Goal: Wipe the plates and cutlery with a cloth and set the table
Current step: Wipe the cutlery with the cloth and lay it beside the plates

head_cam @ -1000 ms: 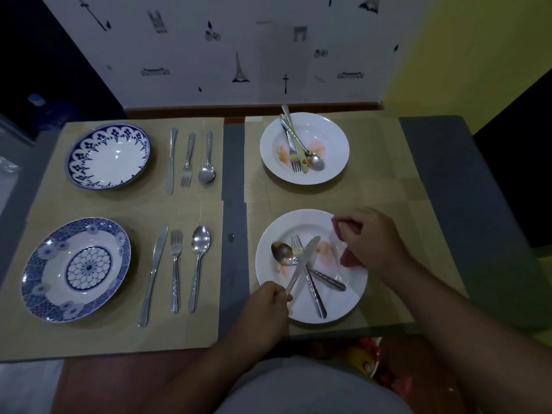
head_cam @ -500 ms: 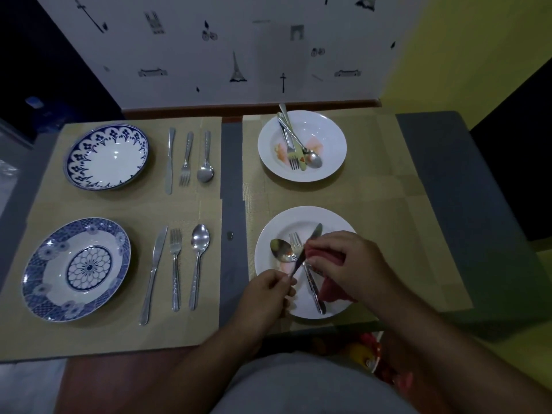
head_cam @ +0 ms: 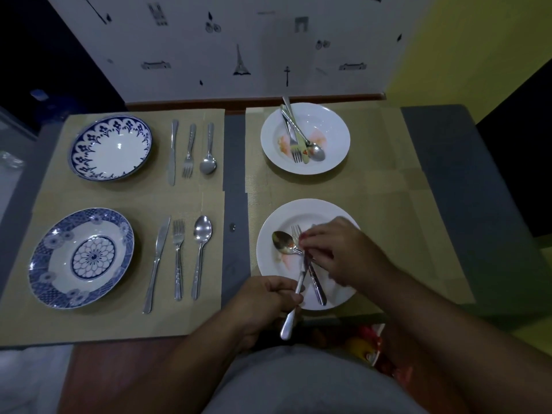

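Note:
Over the near white plate, my left hand grips the handle of a table knife. The blade points away from me, and its upper part is hidden under my right hand. That hand pinches a red cloth around the blade. A smeared spoon and a fork lie on the same plate, which has pinkish smears. The far white plate holds a knife, fork and spoon and has orange smears.
On the left placemats stand two blue-patterned plates. To the right of each lie a knife, fork and spoon, one set near and one far. A wall with drawings runs along the table's far edge.
My right hand brought the cloth from the plate's right side onto the knife blade. The knife turned more upright and slid toward me, so its handle end now sticks out below my left hand.

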`<state>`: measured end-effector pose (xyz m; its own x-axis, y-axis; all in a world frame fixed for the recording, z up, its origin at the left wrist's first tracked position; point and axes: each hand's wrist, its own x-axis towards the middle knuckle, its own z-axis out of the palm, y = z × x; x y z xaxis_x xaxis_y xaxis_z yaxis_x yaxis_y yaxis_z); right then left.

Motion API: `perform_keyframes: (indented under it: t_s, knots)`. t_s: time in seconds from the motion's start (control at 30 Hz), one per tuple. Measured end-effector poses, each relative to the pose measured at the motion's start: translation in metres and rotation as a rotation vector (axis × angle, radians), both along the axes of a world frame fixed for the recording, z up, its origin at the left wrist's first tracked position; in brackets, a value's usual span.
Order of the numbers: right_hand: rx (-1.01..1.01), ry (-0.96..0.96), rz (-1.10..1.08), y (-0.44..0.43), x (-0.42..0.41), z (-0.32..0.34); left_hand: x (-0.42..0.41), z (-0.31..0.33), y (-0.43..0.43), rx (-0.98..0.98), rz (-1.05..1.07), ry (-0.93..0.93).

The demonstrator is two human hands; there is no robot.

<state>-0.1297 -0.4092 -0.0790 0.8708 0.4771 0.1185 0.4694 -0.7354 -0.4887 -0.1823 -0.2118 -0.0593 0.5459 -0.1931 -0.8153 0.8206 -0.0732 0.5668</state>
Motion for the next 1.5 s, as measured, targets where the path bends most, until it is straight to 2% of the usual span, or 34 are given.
perform_keyframes:
  t_s: [0.1, 0.27, 0.5, 0.7, 0.83, 1.0, 1.13, 1.2, 1.3, 1.5]
  knots:
    - [0.008, -0.017, -0.051, -0.003, 0.007, 0.0, 0.001, -0.002, 0.001, 0.003, 0.005, -0.012]
    - [-0.062, -0.027, 0.142, 0.008, -0.019, 0.011, 0.001, -0.002, 0.005, 0.074, -0.048, -0.105]
    - [-0.093, -0.021, -0.06, -0.011, 0.034, -0.001, 0.001, -0.006, 0.004, 0.075, -0.056, -0.084]
    - [-0.001, -0.018, -0.234, -0.015, 0.025, 0.011, 0.005, -0.015, 0.002, 0.187, -0.009, -0.122]
    - [0.036, -0.039, -0.146, 0.001, 0.014, 0.014, 0.008, -0.019, 0.005, 0.214, 0.002, -0.195]
    - [-0.007, -0.039, -0.08, 0.018, 0.003, 0.013, 0.011, -0.024, 0.017, 0.102, 0.079, -0.09]
    - [-0.059, -0.069, 0.006, 0.028, -0.017, 0.008, 0.011, -0.024, 0.028, -0.006, 0.028, -0.05]
    - [-0.089, -0.071, 0.048, 0.034, -0.026, 0.006, 0.01, -0.023, 0.034, -0.007, -0.023, -0.086]
    - [-0.113, -0.059, -0.041, 0.035, -0.023, 0.009, 0.006, -0.018, 0.042, 0.018, -0.095, -0.137]
    - [-0.151, -0.048, -0.313, 0.012, 0.002, 0.006, 0.003, -0.013, 0.034, 0.006, -0.11, -0.144]
